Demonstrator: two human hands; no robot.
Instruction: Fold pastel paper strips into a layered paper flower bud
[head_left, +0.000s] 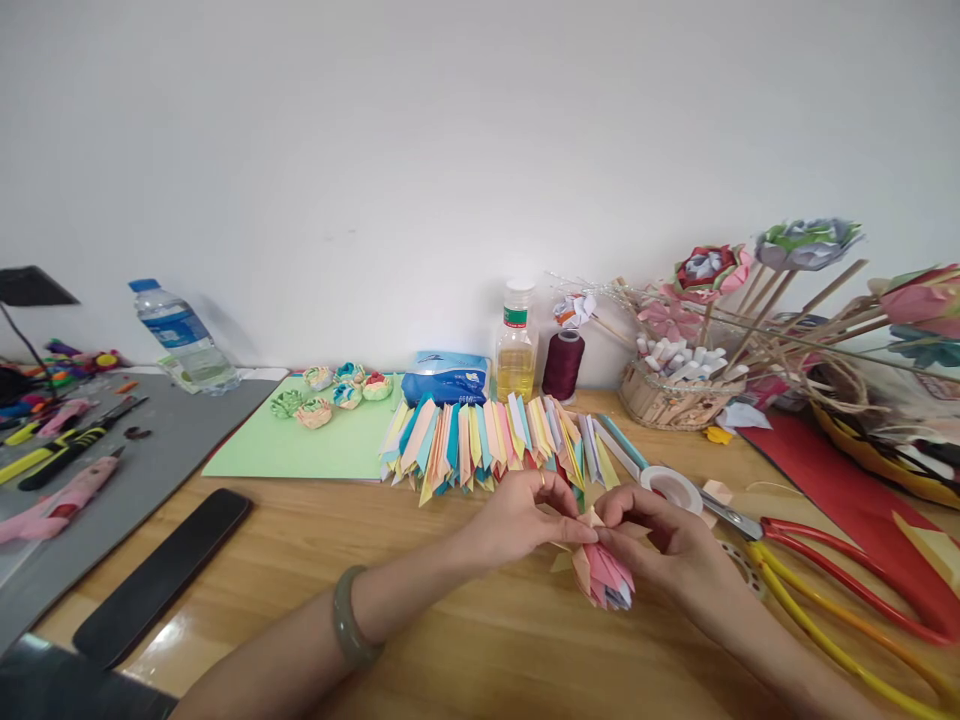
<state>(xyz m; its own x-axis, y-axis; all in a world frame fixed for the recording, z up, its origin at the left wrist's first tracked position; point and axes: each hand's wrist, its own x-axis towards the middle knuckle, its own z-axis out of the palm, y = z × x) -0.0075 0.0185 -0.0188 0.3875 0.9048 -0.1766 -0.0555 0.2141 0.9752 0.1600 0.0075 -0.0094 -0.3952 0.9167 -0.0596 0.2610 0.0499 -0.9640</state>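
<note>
over open tabletop point(450, 650) near scissors point(769, 527), both hands point(521, 525) point(667, 540) pinch a pink paper flower point(604, 575) at its upper edge.

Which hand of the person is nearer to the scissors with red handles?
Right. The right hand is just left of the scissors in the picture; the left hand is farther left, on the other side of the paper flower.

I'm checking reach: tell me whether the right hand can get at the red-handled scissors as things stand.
Likely yes: the red-handled scissors lie close to the right hand, and nothing visible covers their handles. That hand is pinching the paper flower, so it would probably need to let go first.
</note>
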